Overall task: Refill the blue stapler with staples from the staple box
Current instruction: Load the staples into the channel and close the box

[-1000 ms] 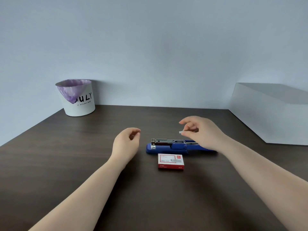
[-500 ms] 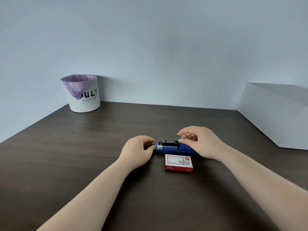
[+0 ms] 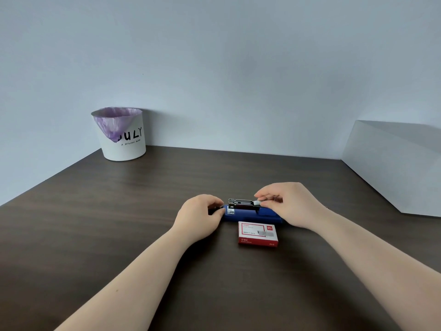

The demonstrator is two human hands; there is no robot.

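Note:
The blue stapler [image 3: 248, 217] lies on the dark wooden table, its metal staple channel [image 3: 241, 203] exposed on top. My left hand [image 3: 200, 217] grips the stapler's left end. My right hand [image 3: 288, 203] pinches a small silver strip of staples [image 3: 257, 202] at the right end of the channel. The red and white staple box [image 3: 258, 233] lies closed just in front of the stapler, between my forearms.
A white bin [image 3: 120, 133] with a purple liner and "JULY" lettering stands at the far left corner by the wall. A large white box [image 3: 396, 166] sits at the right edge of the dark table [image 3: 119, 223].
My left hand has moved right and taken hold of the stapler's left end. My right hand has lowered the staple strip down onto the channel.

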